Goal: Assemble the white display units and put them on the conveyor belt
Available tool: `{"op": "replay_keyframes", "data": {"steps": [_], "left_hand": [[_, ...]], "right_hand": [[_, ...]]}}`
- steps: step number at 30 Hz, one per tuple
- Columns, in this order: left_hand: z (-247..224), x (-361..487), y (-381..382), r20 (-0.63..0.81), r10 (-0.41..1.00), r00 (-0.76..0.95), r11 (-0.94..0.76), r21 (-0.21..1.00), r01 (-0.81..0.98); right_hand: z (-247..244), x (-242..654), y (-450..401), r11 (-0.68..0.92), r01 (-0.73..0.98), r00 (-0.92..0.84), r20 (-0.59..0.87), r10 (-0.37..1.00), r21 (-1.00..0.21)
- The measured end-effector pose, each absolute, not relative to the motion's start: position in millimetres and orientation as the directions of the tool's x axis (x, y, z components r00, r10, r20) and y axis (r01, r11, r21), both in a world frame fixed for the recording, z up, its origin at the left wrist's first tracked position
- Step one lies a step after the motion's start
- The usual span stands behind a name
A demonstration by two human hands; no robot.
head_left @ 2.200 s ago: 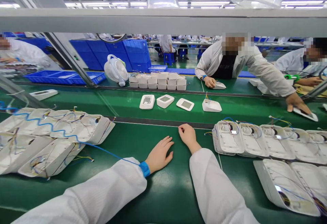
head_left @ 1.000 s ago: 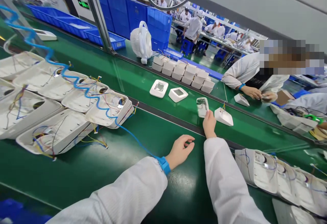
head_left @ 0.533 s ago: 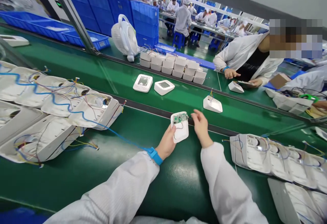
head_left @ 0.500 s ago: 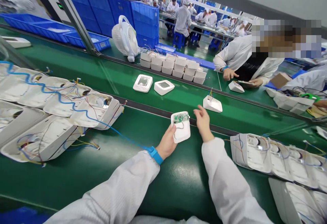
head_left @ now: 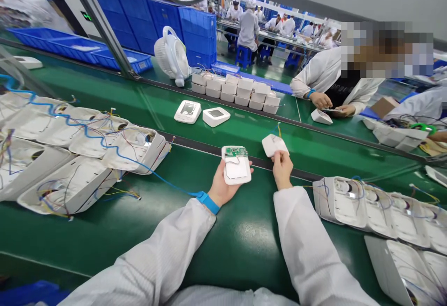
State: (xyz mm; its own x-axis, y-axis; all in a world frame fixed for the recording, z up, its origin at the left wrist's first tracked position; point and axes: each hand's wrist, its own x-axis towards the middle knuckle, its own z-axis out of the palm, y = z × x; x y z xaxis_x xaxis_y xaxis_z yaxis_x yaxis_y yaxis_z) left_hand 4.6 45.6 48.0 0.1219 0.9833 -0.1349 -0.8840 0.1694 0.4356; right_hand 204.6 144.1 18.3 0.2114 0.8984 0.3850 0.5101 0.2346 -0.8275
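Observation:
My left hand (head_left: 223, 186), with a blue wrist strap (head_left: 208, 202), holds a white plastic cover with a green circuit board (head_left: 238, 165) along its top edge, its inner side facing me. My right hand (head_left: 282, 168) grips the near edge of a white housing (head_left: 273, 144) whose coloured wires stick up at the back. The two parts are apart, the housing to the right of the cover. Beyond them on the green belt sit two closed white devices with screens, one upright-facing device (head_left: 187, 112) and one tilted device (head_left: 216, 116).
Open white housings with wires (head_left: 129, 150) crowd the left, and more housings (head_left: 370, 206) stand at the right. Stacked white housings (head_left: 228, 92) and a fan (head_left: 172, 57) are across the belt. A co-worker (head_left: 335, 82) handles a part at the far right. A blue coiled cord runs from my strap.
My right hand has closed on the wired housing and lifted and tilted it from the belt, bringing it leftward. My left hand has moved slightly left and up, turning the cover flatter.

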Motion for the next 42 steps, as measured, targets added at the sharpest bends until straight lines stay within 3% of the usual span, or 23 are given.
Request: {"op": "replay_keyframes", "data": {"steps": [4,7,10,14,19,22,25,28,30,33,38,42], "left_hand": [[34,-6,62,-0.104,0.957,-0.271,-0.165,0.571,-0.804],[24,-12,65,0.003,0.934,-0.356,-0.269,0.662,-0.7],[20,-5,53,0.08,0.973,-0.217,-0.204,0.74,-0.641],[23,22,13,0.076,0.993,0.093,-0.002,0.784,-0.62],[26,49,-36,0.018,0.96,0.28,0.17,0.757,-0.631],[26,52,-43,0.013,0.956,0.294,0.171,0.788,-0.591],[27,50,-37,-0.025,0.964,0.265,0.185,0.78,-0.597],[31,49,-31,-0.07,0.964,0.255,0.221,0.744,-0.63],[34,51,-29,-0.074,0.959,0.274,0.238,0.735,-0.635],[37,55,-28,-0.055,0.96,0.276,0.226,0.735,-0.639],[37,54,-23,-0.033,0.958,0.285,0.209,0.759,-0.617],[36,50,-22,-0.039,0.957,0.286,0.216,0.755,-0.619]], "right_hand": [[19,226,75,0.342,0.497,0.008,0.398,0.917,-0.798],[22,247,42,0.387,0.47,-0.146,0.362,0.92,-0.793],[26,262,30,0.386,0.437,-0.237,0.311,0.921,-0.812],[31,270,23,0.272,0.414,-0.348,0.125,0.929,-0.869],[31,272,3,0.199,0.459,-0.259,0.084,0.962,-0.866],[27,280,-22,0.224,0.511,-0.136,0.18,0.974,-0.83],[20,294,-57,0.311,0.602,-0.006,0.385,0.923,-0.735],[20,302,-95,0.498,0.664,-0.152,0.551,0.82,-0.558],[29,301,-113,0.609,0.637,-0.292,0.583,0.759,-0.474],[58,290,-115,0.664,0.594,-0.398,0.551,0.734,-0.454],[107,272,-57,0.643,0.591,-0.407,0.508,0.759,-0.487],[119,263,-14,0.531,0.445,-0.571,0.228,0.789,-0.721]]}}
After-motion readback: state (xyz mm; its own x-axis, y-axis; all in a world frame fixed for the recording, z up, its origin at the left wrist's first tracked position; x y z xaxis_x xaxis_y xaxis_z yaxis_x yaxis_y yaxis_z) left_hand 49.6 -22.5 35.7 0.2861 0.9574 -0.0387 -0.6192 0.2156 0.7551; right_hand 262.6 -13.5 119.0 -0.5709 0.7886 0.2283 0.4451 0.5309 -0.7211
